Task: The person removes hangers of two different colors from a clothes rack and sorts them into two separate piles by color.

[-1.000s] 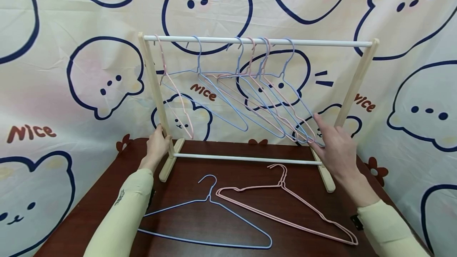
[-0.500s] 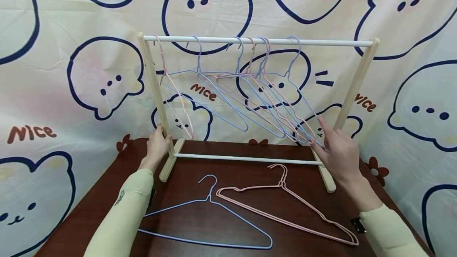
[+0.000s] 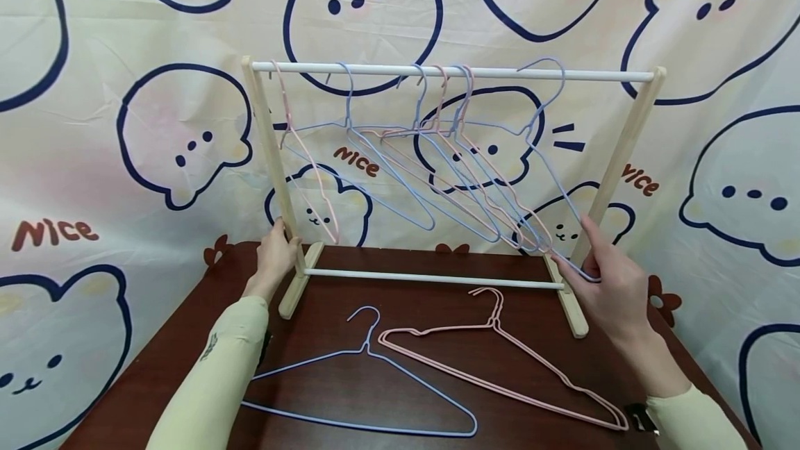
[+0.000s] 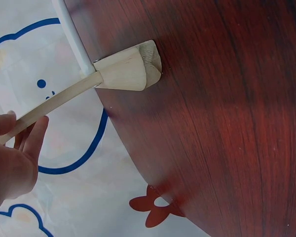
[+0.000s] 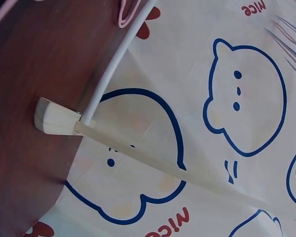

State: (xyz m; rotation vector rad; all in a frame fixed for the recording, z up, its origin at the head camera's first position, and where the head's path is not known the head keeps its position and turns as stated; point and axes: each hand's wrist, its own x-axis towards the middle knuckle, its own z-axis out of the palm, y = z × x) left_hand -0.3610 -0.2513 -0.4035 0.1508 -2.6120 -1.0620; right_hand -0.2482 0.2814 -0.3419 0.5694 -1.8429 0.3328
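At the left of the frame, your left hand (image 3: 275, 255) has its grip curled round the left wood post (image 3: 265, 144). A bit right, one pink hanger (image 3: 289, 125) hangs on the white top rod (image 3: 600, 76). Low in the frame, left of the middle, a flat blue hanger (image 3: 366, 347) lies on the brown desk (image 3: 512, 422). In the middle, more blue and pink hangers (image 3: 455, 127) hang down. Below them, two pink hangers (image 3: 496, 323) lie together on the desk. Toward the right, a tilted blue hanger (image 3: 528, 137) has its hook up over the rod; you can't tell if they touch. Your right hand (image 3: 609, 290) has its grip pinched on that hanger's right end.
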